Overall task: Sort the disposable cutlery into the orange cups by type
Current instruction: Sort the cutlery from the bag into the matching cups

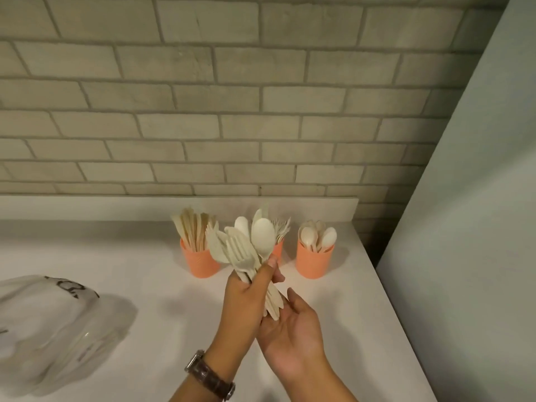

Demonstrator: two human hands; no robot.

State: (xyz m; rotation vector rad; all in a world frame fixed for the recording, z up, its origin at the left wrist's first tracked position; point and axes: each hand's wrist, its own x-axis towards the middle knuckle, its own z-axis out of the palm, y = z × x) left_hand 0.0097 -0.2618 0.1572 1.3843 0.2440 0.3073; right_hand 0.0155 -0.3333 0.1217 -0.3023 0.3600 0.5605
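My left hand (246,297) grips a mixed bundle of cream disposable cutlery (246,245), forks, spoons and knives fanned upward. Just below it, my right hand (293,335) lies palm up with fingers relaxed, touching the handle ends of the bundle. Three orange cups stand behind by the wall. The left cup (200,262) holds knives. Forks fill the middle cup (278,249), which is mostly hidden by the bundle. Spoons stand in the right cup (313,261).
The white counter (145,271) ends at a right edge beside a pale panel (464,227). A crumpled clear plastic bag (58,329) lies at the left. A brick wall (232,111) rises behind the cups.
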